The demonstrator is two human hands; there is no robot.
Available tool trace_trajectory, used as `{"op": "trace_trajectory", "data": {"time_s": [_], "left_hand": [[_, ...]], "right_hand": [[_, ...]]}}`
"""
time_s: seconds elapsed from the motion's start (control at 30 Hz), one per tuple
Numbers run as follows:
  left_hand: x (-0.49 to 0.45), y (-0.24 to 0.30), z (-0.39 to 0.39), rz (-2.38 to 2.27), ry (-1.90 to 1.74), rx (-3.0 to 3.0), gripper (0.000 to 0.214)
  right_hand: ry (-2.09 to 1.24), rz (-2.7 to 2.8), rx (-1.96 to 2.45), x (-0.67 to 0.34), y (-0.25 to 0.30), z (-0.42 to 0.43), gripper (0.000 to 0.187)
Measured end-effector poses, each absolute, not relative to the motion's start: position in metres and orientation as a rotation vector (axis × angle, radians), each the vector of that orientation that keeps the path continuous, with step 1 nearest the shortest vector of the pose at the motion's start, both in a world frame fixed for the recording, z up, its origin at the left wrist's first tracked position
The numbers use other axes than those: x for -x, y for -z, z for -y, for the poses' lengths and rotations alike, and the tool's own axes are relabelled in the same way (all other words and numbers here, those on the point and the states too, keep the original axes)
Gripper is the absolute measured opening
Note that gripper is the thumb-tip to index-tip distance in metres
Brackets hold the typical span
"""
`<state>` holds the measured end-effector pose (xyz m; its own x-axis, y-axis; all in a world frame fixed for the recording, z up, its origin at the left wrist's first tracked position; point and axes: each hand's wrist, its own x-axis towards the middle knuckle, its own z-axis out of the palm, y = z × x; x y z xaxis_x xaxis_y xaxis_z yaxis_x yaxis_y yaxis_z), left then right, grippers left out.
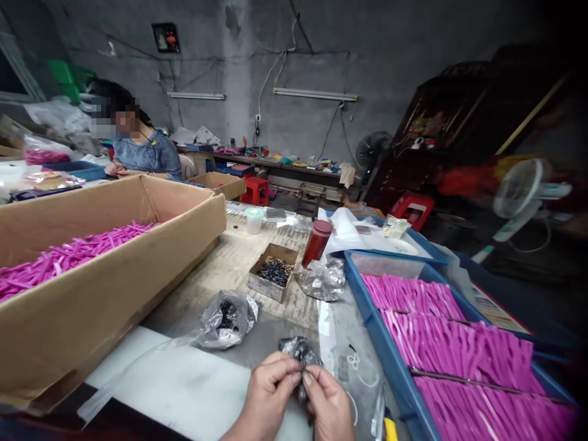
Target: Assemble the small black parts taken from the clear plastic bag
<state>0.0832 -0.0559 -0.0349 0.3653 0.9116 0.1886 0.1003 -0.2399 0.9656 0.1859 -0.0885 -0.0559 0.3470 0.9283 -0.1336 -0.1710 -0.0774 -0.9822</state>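
Near the bottom middle of the head view, my left hand (pixel 272 392) and my right hand (pixel 329 401) meet with thumbs and fingers pinched together. What the fingertips hold is too small and dark to make out. Right behind them lies a dark, crinkled plastic bag (pixel 299 349). To the left, an open clear bag (pixel 218 321) holds small black parts. A small cardboard box (pixel 267 289) farther back contains many black pieces. My forearms rest over a white sheet (pixel 184 383).
A large carton (pixel 114 294) of pink strips fills the left. On the right, a blue tray (pixel 367 315) holds rows of pink strips. A red cylindrical container (pixel 316 242) and a yellow-handled tool (pixel 390 429) are on the table. Another person (pixel 147 153) sits beyond the carton.
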Motion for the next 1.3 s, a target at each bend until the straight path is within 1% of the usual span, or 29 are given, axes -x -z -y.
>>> {"op": "trace_trajectory", "data": {"time_s": [0.1,0.33,0.53,0.73,0.93,1.13,1.3], "left_hand": [[-0.081,0.034,0.055,-0.968,-0.992,-1.764,0.017],[-0.077,0.028,0.055,-0.994,-0.944,-2.029,0.019],[-0.074,0.030,0.049,-1.082,-0.897,-1.747,0.017],[-0.066,0.034,0.039,-1.094,-0.901,-1.564,0.014],[-0.061,0.041,0.035,-1.048,-0.929,-1.488,0.014],[-0.059,0.040,0.036,-1.009,-0.925,-1.457,0.012],[-0.059,0.045,0.035,-0.996,-0.919,-1.408,0.012]], "right_hand": [[-0.944,0.886,1.404,-0.188,0.057,0.088,0.017],[-0.694,1.112,1.527,-0.191,0.061,0.090,0.015],[-0.677,1.259,1.579,-0.211,0.051,0.083,0.019],[-0.493,1.747,1.732,-0.222,0.035,0.070,0.020],[-0.357,2.101,1.868,-0.210,0.038,0.060,0.024],[-0.270,2.150,1.955,-0.201,0.050,0.055,0.022],[-0.255,2.164,1.944,-0.201,0.048,0.058,0.023]]}}
